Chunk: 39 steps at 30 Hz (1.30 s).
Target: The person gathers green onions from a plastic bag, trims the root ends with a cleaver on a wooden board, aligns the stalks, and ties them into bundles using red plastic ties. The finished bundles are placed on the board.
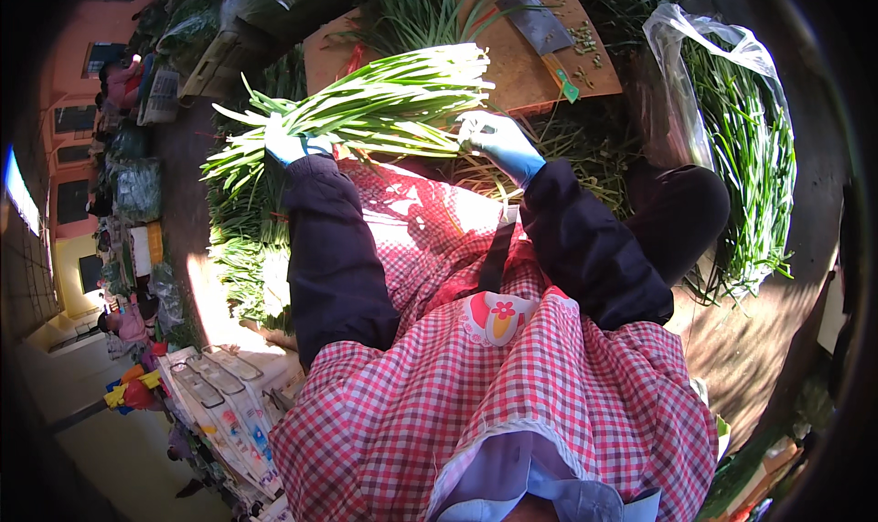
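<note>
A bundle of long green garlic chives (391, 96) lies across in front of me, its pale cut ends to the right. My left hand (293, 141), in a light blue glove, is closed around the leafy part of the bundle. My right hand (501, 141), gloved too, is at the lower stem ends with thumb and fingertips pinched together; whether a stem is between them is too small to tell. Beyond the bundle, a cleaver (538, 28) with a wood and green handle lies on a wooden board (597, 76), beside more chives (418, 14) and small cut bits.
A clear plastic bag (675, 35) full of chives stands at the right. Stacked chive bundles (240, 268) lie at the left, and loose trimmed leaves (597, 144) lie below the board. A white crate (212, 385) stands lower left. Several people are in the far left background.
</note>
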Each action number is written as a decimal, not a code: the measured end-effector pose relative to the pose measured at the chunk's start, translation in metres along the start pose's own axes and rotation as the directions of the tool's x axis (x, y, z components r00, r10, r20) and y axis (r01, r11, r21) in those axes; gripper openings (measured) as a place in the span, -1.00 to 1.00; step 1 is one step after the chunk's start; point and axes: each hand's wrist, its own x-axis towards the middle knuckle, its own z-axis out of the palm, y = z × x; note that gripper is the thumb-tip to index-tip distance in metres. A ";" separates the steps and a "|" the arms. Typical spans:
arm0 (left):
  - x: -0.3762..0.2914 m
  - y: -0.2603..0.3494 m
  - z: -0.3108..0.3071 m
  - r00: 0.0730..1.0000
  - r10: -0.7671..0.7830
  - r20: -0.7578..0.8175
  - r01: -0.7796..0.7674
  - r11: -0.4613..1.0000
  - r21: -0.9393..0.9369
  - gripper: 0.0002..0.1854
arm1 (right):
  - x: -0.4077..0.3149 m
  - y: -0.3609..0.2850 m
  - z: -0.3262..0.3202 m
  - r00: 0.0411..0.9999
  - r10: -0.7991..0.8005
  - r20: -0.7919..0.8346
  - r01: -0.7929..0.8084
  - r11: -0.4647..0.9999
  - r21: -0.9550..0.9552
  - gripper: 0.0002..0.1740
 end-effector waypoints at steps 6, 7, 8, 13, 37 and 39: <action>0.001 0.001 -0.026 1.000 0.013 -0.007 -0.013 0.998 0.060 -0.66 | -0.011 0.003 -0.001 0.991 -0.090 0.102 0.102 0.987 -0.122 -0.71; -0.002 0.000 -0.028 1.000 0.002 -0.030 0.000 0.998 0.066 -0.64 | -0.012 0.003 0.000 0.991 -0.114 0.072 0.125 0.977 -0.173 -0.71; -0.005 -0.001 -0.031 0.998 0.011 -0.056 -0.008 0.999 0.052 -0.64 | -0.014 0.002 0.001 0.989 -0.126 0.073 0.139 0.966 -0.216 -0.70; -0.017 -0.003 -0.034 0.987 0.018 -0.159 0.001 0.993 0.119 -0.65 | -0.019 0.001 0.010 0.974 -0.211 -0.083 0.205 0.976 -0.075 -0.80; 0.119 -0.003 -0.137 0.575 -0.551 0.605 0.660 0.749 0.056 -0.56 | -0.079 -0.035 -0.073 0.835 -0.082 0.543 0.063 0.997 0.053 -0.86; 0.143 0.016 -0.161 0.555 -0.693 0.460 0.609 0.715 0.343 -0.47 | -0.089 -0.035 -0.103 0.834 0.166 0.527 -0.123 0.986 -0.116 -0.84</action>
